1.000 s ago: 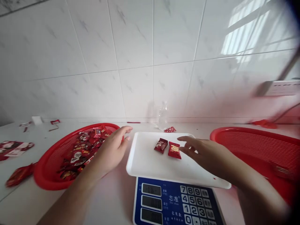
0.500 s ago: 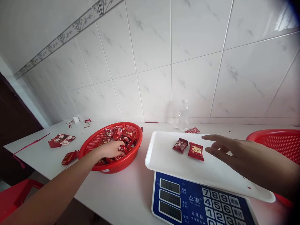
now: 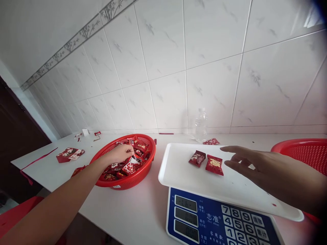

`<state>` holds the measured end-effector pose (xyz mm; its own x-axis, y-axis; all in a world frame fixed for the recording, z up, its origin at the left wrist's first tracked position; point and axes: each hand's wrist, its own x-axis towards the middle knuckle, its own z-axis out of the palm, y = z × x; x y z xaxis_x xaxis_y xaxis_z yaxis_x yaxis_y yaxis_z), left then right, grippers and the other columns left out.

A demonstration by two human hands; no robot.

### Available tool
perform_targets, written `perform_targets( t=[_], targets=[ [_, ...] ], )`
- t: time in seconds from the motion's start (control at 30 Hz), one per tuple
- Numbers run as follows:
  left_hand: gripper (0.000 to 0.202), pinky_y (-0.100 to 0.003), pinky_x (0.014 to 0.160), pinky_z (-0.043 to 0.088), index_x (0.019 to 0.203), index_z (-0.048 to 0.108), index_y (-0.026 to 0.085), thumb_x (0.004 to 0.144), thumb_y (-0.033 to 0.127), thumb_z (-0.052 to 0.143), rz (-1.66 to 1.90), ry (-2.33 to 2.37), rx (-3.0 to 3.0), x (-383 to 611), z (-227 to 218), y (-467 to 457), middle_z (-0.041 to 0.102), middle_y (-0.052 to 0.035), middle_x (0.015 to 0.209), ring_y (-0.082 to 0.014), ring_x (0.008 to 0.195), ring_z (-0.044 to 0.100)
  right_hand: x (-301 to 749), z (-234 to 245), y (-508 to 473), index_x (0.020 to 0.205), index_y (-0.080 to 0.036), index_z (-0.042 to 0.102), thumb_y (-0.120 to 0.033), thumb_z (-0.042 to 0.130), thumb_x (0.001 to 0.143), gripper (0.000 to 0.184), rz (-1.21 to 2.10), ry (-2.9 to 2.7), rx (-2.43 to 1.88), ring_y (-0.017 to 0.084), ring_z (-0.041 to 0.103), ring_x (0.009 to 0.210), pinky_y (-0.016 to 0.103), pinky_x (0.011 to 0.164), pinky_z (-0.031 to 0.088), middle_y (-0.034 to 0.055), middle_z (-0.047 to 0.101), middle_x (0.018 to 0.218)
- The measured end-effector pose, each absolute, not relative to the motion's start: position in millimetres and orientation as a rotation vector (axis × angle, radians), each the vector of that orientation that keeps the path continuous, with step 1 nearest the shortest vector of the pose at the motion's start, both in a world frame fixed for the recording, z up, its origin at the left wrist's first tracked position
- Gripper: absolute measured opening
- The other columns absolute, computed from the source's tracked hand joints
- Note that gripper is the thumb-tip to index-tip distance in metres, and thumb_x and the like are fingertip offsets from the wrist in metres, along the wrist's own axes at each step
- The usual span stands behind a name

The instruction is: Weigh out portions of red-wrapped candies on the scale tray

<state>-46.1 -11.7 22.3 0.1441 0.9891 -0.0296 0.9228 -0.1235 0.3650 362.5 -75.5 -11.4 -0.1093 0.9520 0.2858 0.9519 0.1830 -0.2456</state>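
Observation:
My left hand [image 3: 120, 153] reaches over a red plastic basket [image 3: 139, 177] full of small red candy packets [image 3: 134, 165]. Its fingers are bent and pressed together among the packets; what they hold, if anything, is hidden. My right hand [image 3: 245, 160] hovers above the white tray [image 3: 178, 177] of a scale, fingers apart and nothing in them. Just left of its fingertips, a dark red packet [image 3: 197, 158] and a brighter red packet [image 3: 214, 165] lie side by side on the tray. The scale's blue panel [image 3: 212, 207] with number keys faces me.
A clear plastic bottle [image 3: 201, 126] stands by the tiled wall, with a red patterned wrapper [image 3: 211, 141] beside it. Another red basket [image 3: 304, 149] is at the right. Red envelopes or cards [image 3: 70, 154] and a red ribbon [image 3: 38, 158] lie at the table's left.
My left hand has risen a little and moved back from the packets, uncovering more of them. My right hand stays in place, and the view has shifted slightly.

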Motion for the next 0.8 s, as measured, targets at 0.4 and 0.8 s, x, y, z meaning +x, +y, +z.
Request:
perform_targets(
  t=[0.4, 0.8],
  targets=[
    [0.022, -0.024, 0.049, 0.028, 0.066, 0.045, 0.021, 0.080, 0.038, 0.050, 0.659, 1.892, 2.046, -31.9, 41.4, -9.1, 0.042, 0.0058, 0.055, -0.0119, 0.049, 0.038, 362.3, -11.7, -78.3, 0.124, -0.030, 0.057, -0.057, 0.030, 0.089, 0.052, -0.019, -2.103, -1.741, 0.028, 0.067, 0.075, 0.039, 0.063, 0.047, 0.0067, 0.072, 0.088],
    [0.028, -0.026, 0.055, 0.049, 0.078, 0.046, 0.021, 0.085, 0.048, 0.050, 1.024, 1.258, 1.735, 46.3, 30.3, -37.4, 0.053, 0.0039, 0.069, -0.0124, 0.059, 0.054, 318.6, -6.3, -86.2, 0.114, -0.028, 0.062, -0.047, 0.039, 0.093, 0.036, 0.165, -2.097, -1.470, 0.021, 0.068, 0.077, 0.032, 0.063, 0.051, 0.0021, 0.073, 0.094]
  ],
)
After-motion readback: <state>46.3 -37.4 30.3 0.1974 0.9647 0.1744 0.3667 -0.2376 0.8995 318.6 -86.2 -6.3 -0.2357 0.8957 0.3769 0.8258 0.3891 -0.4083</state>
